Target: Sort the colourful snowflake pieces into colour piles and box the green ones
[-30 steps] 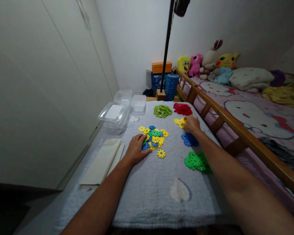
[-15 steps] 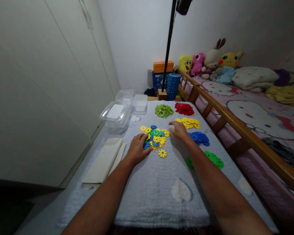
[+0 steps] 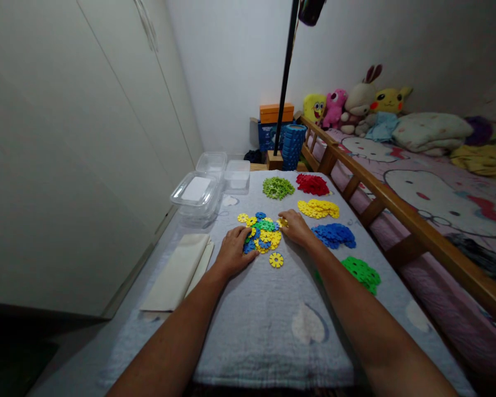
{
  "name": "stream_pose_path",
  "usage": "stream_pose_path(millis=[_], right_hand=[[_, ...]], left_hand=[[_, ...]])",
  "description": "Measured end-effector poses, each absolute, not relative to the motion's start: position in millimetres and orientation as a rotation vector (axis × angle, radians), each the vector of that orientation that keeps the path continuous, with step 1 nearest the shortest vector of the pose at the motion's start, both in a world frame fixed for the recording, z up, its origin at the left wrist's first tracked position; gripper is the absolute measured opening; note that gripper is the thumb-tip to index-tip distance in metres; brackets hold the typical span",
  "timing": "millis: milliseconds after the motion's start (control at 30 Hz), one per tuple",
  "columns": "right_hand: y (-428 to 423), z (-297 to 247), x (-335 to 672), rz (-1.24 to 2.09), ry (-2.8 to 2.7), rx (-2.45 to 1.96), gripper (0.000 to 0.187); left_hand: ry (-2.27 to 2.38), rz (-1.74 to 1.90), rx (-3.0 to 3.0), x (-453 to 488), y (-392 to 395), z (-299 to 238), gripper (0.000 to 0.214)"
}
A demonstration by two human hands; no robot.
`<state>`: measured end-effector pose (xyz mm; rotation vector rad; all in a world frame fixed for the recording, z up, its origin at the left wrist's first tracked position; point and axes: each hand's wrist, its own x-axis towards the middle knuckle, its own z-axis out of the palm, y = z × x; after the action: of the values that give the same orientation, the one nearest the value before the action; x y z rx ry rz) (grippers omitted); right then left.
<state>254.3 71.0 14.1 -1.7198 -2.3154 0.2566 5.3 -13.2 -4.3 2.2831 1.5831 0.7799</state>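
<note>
A mixed heap of notched plastic building discs, yellow, blue and green, lies in the middle of the cloth-covered table. My left hand rests flat against the heap's left side, fingers stretched out and thumb apart, touching the discs. At the right edge of the heap, my right hand has its thumb and forefinger closed around a yellow disc. Just in front of the heap lies a single yellow disc.
Sorted piles line the right: light green pieces, red, yellow, blue and green, the last partly behind my right forearm. Clear plastic boxes and a folded cloth are left. A wooden bed rail borders the table.
My right hand has moved left and slightly down, from beside the yellow pile to the mixed heap's right edge, onto a yellow disc. The left hand stays in place.
</note>
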Motion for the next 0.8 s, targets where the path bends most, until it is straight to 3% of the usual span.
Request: stream_pose_path(millis=[400,800], right_hand=[[111.9,43.9,331.6,-0.006,-2.077,-2.06,0.033],[104.3,48.3,322.4,-0.028,-1.99,-2.074,0.038]], left_hand=[[1.569,0.801,2.284,4.7,-12.3,-4.7,0.063],[1.561,0.812,2.293,4.1,-13.5,-4.6,0.062]])
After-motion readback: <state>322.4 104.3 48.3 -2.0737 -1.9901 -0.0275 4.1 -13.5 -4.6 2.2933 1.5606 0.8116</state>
